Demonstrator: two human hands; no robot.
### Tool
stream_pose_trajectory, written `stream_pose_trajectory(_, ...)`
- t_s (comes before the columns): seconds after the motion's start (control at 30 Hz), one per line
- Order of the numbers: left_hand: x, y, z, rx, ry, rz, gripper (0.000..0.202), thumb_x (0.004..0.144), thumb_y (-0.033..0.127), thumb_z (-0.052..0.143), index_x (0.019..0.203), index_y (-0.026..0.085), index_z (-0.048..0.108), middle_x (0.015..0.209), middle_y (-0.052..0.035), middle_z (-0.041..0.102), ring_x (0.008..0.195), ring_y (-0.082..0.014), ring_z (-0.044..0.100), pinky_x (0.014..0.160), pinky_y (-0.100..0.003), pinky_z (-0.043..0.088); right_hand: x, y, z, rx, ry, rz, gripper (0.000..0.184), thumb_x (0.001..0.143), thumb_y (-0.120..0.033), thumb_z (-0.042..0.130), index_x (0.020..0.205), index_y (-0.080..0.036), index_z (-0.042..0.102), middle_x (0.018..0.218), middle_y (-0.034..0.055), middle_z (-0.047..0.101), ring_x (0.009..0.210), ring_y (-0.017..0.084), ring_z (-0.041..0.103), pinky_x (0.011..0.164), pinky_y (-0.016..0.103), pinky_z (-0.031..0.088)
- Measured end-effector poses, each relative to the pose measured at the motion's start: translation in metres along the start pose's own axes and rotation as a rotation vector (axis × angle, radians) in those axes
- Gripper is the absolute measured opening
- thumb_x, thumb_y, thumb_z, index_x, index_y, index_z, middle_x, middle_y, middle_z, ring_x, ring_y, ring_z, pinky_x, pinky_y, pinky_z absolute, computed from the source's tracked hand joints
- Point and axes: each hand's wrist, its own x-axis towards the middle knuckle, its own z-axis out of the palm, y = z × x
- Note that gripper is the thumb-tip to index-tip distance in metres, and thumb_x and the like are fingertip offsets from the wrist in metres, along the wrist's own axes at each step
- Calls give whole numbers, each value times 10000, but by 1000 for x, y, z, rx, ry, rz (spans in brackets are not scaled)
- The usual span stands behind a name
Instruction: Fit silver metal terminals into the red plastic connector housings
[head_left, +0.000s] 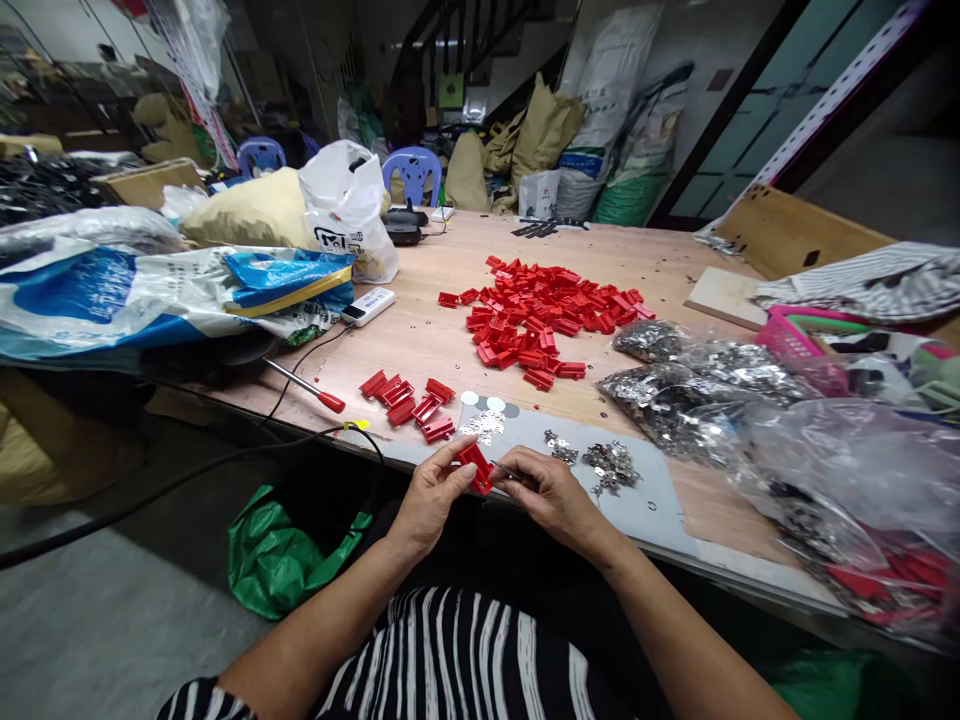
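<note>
My left hand (426, 498) pinches a red plastic part (477, 468) with a hollow channel, just above the table's front edge. In my right hand (551, 492) is a slim metal tool that looks like tweezers (517, 476), its tip at the right side of the red part. Whether the tip grips a small piece I cannot make out. Behind my left hand lie several red parts (405, 400) in a loose group. Flat silvery pieces (484, 427) are spread on a grey mat (540, 425), and small metal clips (611, 465) are heaped on it farther right.
A large pile of red parts (540, 310) covers the table's middle. Clear bags of metal pieces (675, 400) stand at right, beside a pink basket (799, 340). To the left are a blue-and-white sack (97, 290), a red-tipped lever (330, 402) and a black cable (187, 480).
</note>
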Motion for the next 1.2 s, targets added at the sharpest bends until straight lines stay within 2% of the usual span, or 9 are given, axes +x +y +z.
stream_pose_trajectory(0.17, 0, 2, 2, 16, -28, 2, 405, 770, 276, 698, 1168, 221, 648, 1009, -35, 683, 878, -147, 613, 821, -268, 487, -3, -1, -3, 33, -62, 4, 88, 860, -173, 585, 905, -205, 653, 895, 32, 644, 837, 150, 600, 762, 258, 457)
stream_pose_trajectory(0.27, 0, 0, 3, 35, -40, 6, 411, 775, 275, 692, 1179, 225, 640, 1039, -38, 678, 909, -162, 614, 831, -281, 488, -5, 0, -2, 49, -20, 49, 92, 856, -222, 606, 938, -207, 643, 901, 27, 649, 784, 142, 585, 712, 249, 454)
stream_pose_trajectory(0.4, 1, -1, 2, 71, -48, 11, 418, 787, 278, 677, 1195, 211, 623, 1030, -45, 678, 933, -169, 614, 844, -279, 484, -10, 3, -1, 12, 47, 150, 195, 858, -310, 606, 1022, -204, 612, 823, 12, 624, 642, 128, 529, 595, 243, 436)
stream_pose_trajectory(0.5, 1, 0, 0, 128, -54, 27, 432, 772, 266, 687, 1192, 213, 601, 1052, -43, 669, 936, -165, 619, 840, -274, 488, -14, 8, -2, -48, 78, 131, 265, 917, -320, 510, 1153, -227, 587, 953, 44, 614, 781, 154, 572, 721, 282, 477)
stream_pose_trajectory(0.6, 5, 2, -4, 290, -60, 96, 429, 740, 231, 712, 1149, 216, 582, 1108, -44, 645, 934, -161, 625, 843, -274, 489, -16, 14, -1, -146, 84, 94, 306, 950, -284, 421, 1192, -251, 605, 983, 65, 598, 908, 178, 580, 835, 322, 474)
stream_pose_trajectory(0.77, 17, 5, -14, 724, -38, 292, 335, 762, 206, 686, 1079, 209, 578, 1011, -35, 659, 920, -172, 633, 880, -311, 481, -14, 19, 5, -242, 91, 150, 288, 907, -239, 476, 1155, -236, 624, 956, 61, 671, 855, 185, 632, 779, 314, 497)
stream_pose_trajectory(0.9, 27, 2, -21, 974, -66, 378, 353, 753, 183, 694, 1093, 214, 602, 1071, -47, 679, 984, -194, 637, 902, -330, 485, -9, 21, 10, -310, 84, 185, 220, 876, -242, 519, 1054, -244, 648, 968, 29, 718, 845, 186, 670, 778, 307, 507)
stream_pose_trajectory(1.0, 31, 0, -24, 1059, -125, 409, 402, 750, 174, 700, 1140, 215, 609, 1122, -58, 683, 1053, -206, 627, 945, -341, 474, -5, 22, 11, -349, 53, 151, 213, 878, -230, 505, 1027, -235, 656, 965, 37, 713, 861, 183, 664, 790, 307, 506)
stream_pose_trajectory(1.2, 34, 2, -25, 1057, -164, 400, 419, 749, 166, 699, 1159, 206, 619, 1087, -63, 704, 1016, -205, 647, 918, -340, 492, 0, 25, 12, -362, 5, 104, 217, 885, -191, 488, 1009, -223, 663, 979, 47, 689, 887, 171, 647, 802, 293, 503)
